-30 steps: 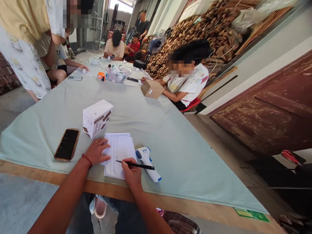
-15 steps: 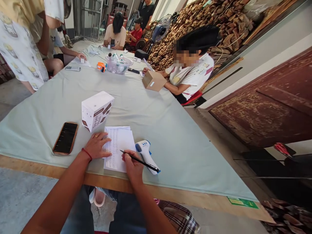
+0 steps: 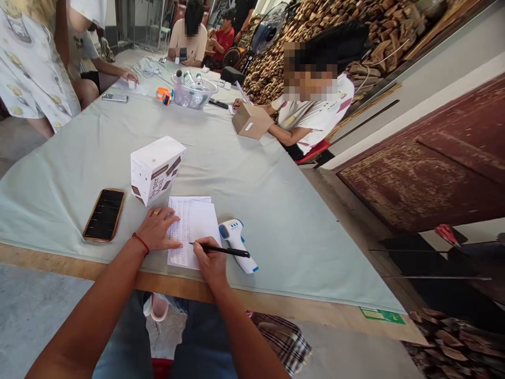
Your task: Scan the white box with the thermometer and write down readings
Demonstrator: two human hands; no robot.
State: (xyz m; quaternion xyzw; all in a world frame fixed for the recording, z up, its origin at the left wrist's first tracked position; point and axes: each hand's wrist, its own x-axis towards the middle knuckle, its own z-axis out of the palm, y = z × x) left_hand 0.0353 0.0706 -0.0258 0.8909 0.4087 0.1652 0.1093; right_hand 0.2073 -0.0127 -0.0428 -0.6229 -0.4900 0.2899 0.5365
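My right hand (image 3: 212,263) grips a black pen (image 3: 226,250), its tip at the middle of a sheet of paper (image 3: 203,221). Rows of small handwriting fill the sheet's left part; the right part looks blank. My left hand (image 3: 159,230) lies with fingers spread on the paper's left edge, a ring and a red wrist cord showing. Just right of the paper lies a white and blue infrared thermometer (image 3: 240,247), partly behind the pen. A white "Super Meal" box (image 3: 155,168) stands beyond my left hand. Left of that hand lies a phone (image 3: 104,215) with a dark screen.
Across the table (image 3: 236,173), a person (image 3: 315,105) at the right holds a cardboard box (image 3: 252,121). Farther back are a clear plastic basin (image 3: 191,97) with bottles, an orange tape dispenser (image 3: 163,95) and another phone (image 3: 115,98). Other people sit or stand around the far end.
My right hand has turned the pen flatter, and its tip has shifted slightly left on the paper. My left hand stays on the sheet. The whole view has tilted slightly downward.
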